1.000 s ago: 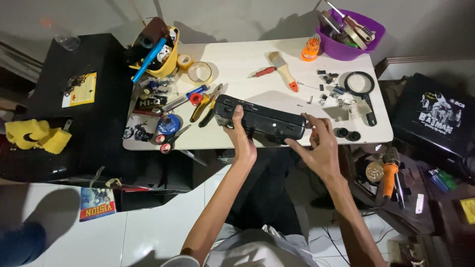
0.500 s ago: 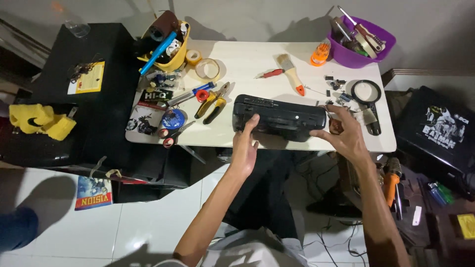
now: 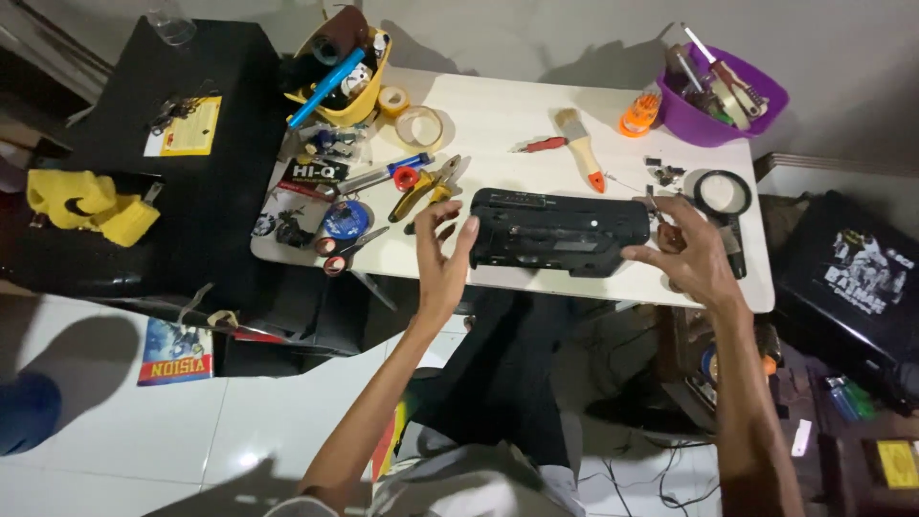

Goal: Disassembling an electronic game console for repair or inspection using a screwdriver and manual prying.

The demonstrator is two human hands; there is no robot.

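A black, oblong electronic device (image 3: pixel 560 233) lies flat near the front edge of the white table (image 3: pixel 498 110). My left hand (image 3: pixel 442 260) hovers just off its left end, fingers spread and holding nothing. Beside the device's right end is my right hand (image 3: pixel 687 257), fingers loosely extended with the tips at or near the casing; nothing is gripped. A few small dark parts (image 3: pixel 662 174) lie just beyond my right hand.
On the table stand a yellow tub of tools (image 3: pixel 359 101), a purple tub (image 3: pixel 737 96), tape rolls (image 3: pixel 418 126), yellow-handled pliers (image 3: pixel 426 191), a paintbrush (image 3: pixel 579 148) and a magnifying glass (image 3: pixel 723 196). A black side table (image 3: pixel 230 67) stands left, a black bag (image 3: pixel 862 273) right.
Both hands gripped the black device a second ago. Now the left hand has come off it and spread its fingers, and the right hand has loosened at the right end.
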